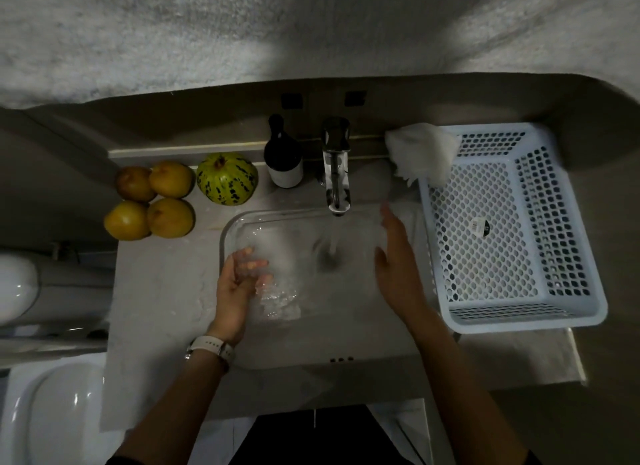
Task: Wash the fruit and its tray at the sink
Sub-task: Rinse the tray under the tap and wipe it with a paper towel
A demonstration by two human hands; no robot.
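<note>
Head view: clear tray (239, 227) sitting in sink (363, 346) under running faucet (335, 173). Left hand (239, 284) gripping tray's near-left rim, fingers (254, 265) curling. Right hand (394, 256) pressing tray's right side, fingers straight together. Five fruits (169, 199) resting at counter (156, 291) back-left corner.

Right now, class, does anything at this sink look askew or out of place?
The white basket sits skewed on the counter, its near corner past the edge, with a white cloth draped over its far left rim. Otherwise nothing stands out: water from the tap falls into the clear tray.
</note>
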